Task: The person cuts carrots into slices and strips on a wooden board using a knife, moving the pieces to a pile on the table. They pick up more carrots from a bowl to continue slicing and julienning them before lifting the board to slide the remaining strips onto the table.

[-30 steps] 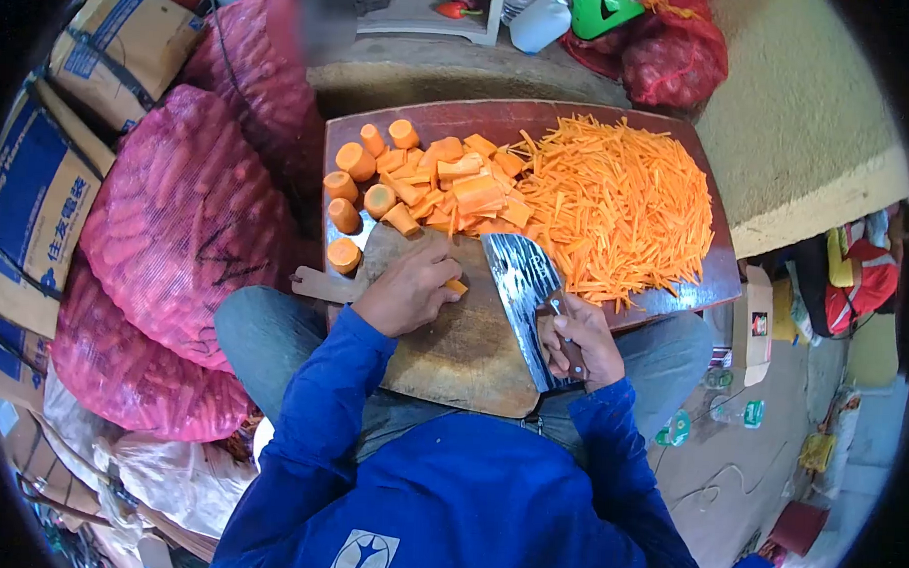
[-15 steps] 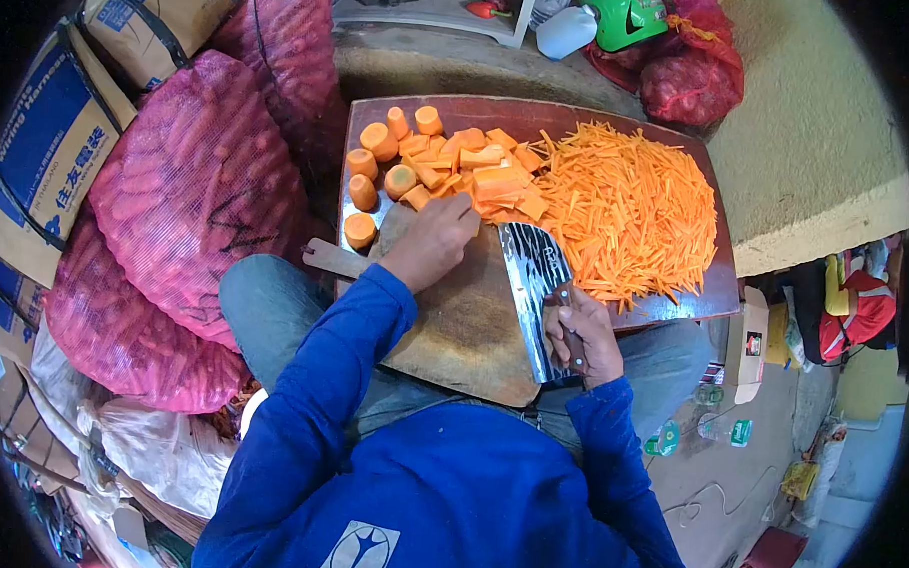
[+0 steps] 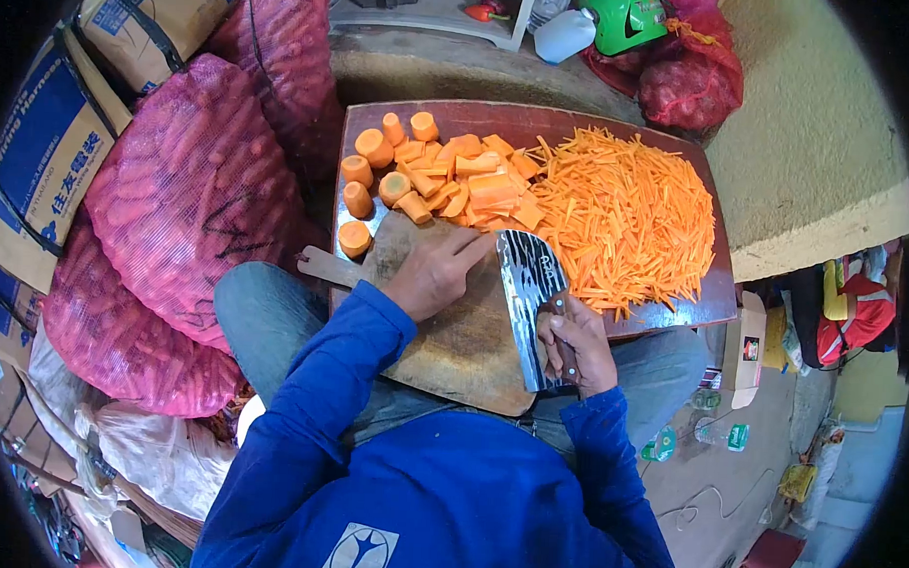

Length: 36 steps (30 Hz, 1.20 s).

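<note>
My right hand (image 3: 584, 349) grips the dark wooden handle of a cleaver (image 3: 530, 302). Its broad, shiny blade points away from me over the right side of the wooden chopping board (image 3: 462, 359). Left of the blade, my left hand (image 3: 437, 273) rests low over the board, two fingers stretched towards the blade's far corner. No piece shows in it, though its underside is hidden. Beyond both hands lie carrot slabs (image 3: 493, 190) and short carrot chunks (image 3: 374, 148). A large heap of carrot strips (image 3: 627, 220) sits right of the blade.
The board and carrots are on a dark red tabletop (image 3: 540, 115). Pink mesh sacks of carrots (image 3: 192, 195) and cardboard boxes (image 3: 38, 159) crowd the left. A red net bag (image 3: 692, 82) and green helmet (image 3: 626, 20) are at the back. Plastic bottles (image 3: 720, 433) lie right on the floor.
My left hand has drawn back from the carrot slabs towards me, its fingers straightening. The cleaver stays in my right hand, almost in the same place.
</note>
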Motion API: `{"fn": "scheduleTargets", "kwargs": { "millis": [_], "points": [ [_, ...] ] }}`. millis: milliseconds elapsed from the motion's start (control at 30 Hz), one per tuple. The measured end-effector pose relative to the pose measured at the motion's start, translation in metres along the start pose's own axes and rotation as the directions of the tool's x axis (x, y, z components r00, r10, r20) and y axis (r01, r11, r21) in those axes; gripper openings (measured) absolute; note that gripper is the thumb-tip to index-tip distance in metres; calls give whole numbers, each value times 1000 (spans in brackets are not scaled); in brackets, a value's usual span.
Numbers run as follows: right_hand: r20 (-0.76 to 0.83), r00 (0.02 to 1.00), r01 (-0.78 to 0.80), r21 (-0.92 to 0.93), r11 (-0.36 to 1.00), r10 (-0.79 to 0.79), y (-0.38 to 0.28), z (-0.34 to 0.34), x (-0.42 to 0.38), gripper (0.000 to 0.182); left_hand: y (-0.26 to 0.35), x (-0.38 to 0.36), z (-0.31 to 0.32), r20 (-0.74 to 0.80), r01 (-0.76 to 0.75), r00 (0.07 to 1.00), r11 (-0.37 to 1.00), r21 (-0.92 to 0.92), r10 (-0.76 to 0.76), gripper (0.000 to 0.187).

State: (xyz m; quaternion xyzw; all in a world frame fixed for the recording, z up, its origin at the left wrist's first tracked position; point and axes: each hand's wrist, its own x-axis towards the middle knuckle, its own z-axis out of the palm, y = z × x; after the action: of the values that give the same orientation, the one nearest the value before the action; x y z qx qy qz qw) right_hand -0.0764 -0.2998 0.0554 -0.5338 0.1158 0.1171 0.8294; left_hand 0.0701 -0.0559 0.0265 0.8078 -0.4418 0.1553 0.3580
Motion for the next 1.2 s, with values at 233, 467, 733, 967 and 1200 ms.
{"fn": "scheduleTargets", "kwargs": {
  "millis": [233,467,733,967,1200],
  "points": [
    [-58,997,39,-117,992,-46,-1,6,0,23,0,-3,-4,11,120,993,993,9,-120,31],
    [10,999,41,-69,997,-41,-1,3,4,26,5,2,-19,-48,95,995,994,56,-93,34],
    [7,1000,23,-33,999,-23,0,0,5,25,0,2,-37,-215,132,967,990,-40,-138,40],
    [36,999,-24,-8,1000,24,-3,-2,3,25,-2,1,-42,-183,153,973,987,42,-143,53],
    [49,998,-46,11,999,46,-3,-3,5,31,-1,-4,-30,-102,108,989,993,49,-102,58]
  ]
}}
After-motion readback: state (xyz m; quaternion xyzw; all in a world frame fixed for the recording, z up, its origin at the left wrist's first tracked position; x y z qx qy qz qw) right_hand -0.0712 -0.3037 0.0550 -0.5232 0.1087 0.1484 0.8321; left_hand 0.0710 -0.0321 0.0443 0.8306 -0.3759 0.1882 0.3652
